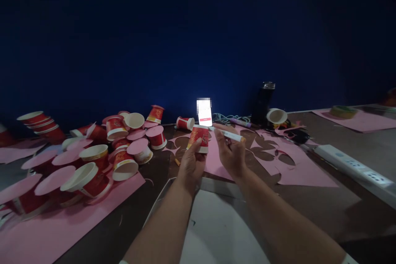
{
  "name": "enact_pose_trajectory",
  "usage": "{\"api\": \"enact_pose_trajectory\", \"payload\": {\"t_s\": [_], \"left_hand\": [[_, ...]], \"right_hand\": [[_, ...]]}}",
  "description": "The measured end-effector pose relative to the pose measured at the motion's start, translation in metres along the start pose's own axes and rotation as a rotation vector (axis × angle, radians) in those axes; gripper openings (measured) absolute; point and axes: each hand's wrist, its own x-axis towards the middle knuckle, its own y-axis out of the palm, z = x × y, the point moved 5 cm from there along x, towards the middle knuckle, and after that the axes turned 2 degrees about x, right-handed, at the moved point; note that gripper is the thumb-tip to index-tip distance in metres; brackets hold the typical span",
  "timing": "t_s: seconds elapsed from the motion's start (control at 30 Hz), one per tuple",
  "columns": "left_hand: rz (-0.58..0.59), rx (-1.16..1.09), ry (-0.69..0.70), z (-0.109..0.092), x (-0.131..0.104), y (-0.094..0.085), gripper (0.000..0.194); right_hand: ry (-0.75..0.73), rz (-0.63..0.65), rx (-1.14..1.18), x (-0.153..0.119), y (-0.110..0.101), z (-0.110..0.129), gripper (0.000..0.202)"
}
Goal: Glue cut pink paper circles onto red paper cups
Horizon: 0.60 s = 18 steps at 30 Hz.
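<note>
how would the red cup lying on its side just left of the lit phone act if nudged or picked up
The red cup would probably roll, as its round side rests on the table. It might curve if it tapers like the patterned cup in the left hand. It's likely light and easily dented, since open cups nearby look thin-walled.

A dark brown desk point(123, 210) carries a broad pink paper sheet point(40, 243) on the left, partly beneath a crowd of red paper cups point(115, 127). One tipped cup point(185, 123) lies near the back. To the right, a pink cutout sheet point(306, 175) full of round holes lies beside a long white power strip point(354, 163). Farther back are a purple marker point(240, 123), tangled pale cable point(224, 119) and a dark flask point(260, 109), upright.
</note>
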Motion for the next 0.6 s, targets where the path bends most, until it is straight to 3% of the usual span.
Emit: {"api": "enact_pose_trajectory", "payload": {"t_s": [0.13, 0.6], "left_hand": [[0.008, 0.009, 0.015, 0.0003, -0.0005, 0.0005, 0.014], [0.042, 0.020, 0.009, 0.0014, -0.0019, 0.0040, 0.017]], "right_hand": [[-0.087, 0.040, -0.098, 0.0008, 0.0014, 0.0087, 0.020], [-0.103, 0.069, -0.170, -0.0002, 0.0053, 0.0072, 0.018]]}}
